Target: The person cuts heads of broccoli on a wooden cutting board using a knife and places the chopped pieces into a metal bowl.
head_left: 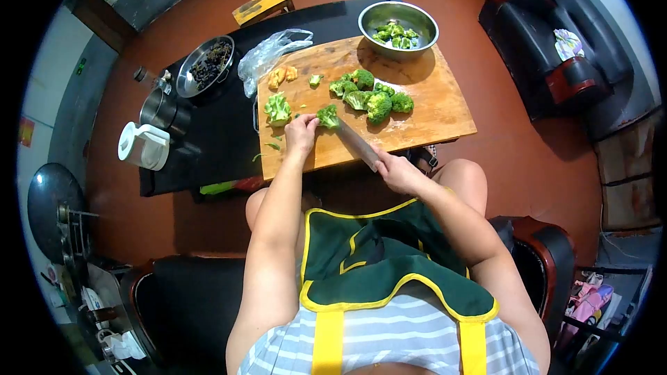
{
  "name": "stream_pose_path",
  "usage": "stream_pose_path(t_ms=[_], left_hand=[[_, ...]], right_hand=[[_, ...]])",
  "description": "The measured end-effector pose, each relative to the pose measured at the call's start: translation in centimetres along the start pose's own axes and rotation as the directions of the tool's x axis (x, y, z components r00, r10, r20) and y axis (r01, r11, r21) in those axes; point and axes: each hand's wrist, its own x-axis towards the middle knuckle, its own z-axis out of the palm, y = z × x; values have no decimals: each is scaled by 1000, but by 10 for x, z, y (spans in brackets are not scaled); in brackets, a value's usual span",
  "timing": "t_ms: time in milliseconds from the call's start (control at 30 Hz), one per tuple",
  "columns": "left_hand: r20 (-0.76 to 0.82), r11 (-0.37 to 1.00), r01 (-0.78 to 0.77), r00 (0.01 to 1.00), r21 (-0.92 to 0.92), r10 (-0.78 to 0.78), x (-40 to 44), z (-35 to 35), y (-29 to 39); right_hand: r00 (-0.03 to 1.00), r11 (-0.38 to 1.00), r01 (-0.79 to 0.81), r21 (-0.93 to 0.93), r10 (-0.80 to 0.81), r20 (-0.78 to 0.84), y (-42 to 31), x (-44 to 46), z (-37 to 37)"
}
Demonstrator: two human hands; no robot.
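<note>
In the head view, my left hand is closed on a small broccoli floret above the wooden cutting board. My right hand grips the handle of a kitchen knife, whose blade reaches up to the floret. Larger broccoli pieces lie in a cluster right of the floret. A pale green broccoli stalk piece rests near the board's left side, with small green scraps below it. At the back right of the board, a steel bowl holds cut green pieces.
Orange-yellow pieces lie at the board's back left. Beside the board are a crumpled plastic bag, a steel dish with dark contents, a steel pot and a white pitcher. A wooden stool stands behind the black table.
</note>
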Motion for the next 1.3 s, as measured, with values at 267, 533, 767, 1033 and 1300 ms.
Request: stream_pose_path(t_ms=[267, 533, 767, 1033, 1300], left_hand=[[-10, 980, -198, 980, 39, 198, 2, 4, -6], [43, 975, -180, 984, 133, 176, 8, 7, 1], [47, 986, -163, 986, 44, 161, 0, 2, -4], [84, 880, -418, 908, 226, 410, -20, -7, -13], [-24, 992, -117, 993, -40, 117, -24, 13, -12]], right_hand=[[998, 917, -62, -393, 58, -22, -49, -34, -12], [994, 879, -87, -469, 105, 12, -56, -16, -5], [968, 969, -225, -101, 234, 90, -41, 3, -19], [993, 954, -120, -274, 121, -11, -44, -27, -31], [999, 876, 1, -482, -19, -31, -58, -42, -8]])
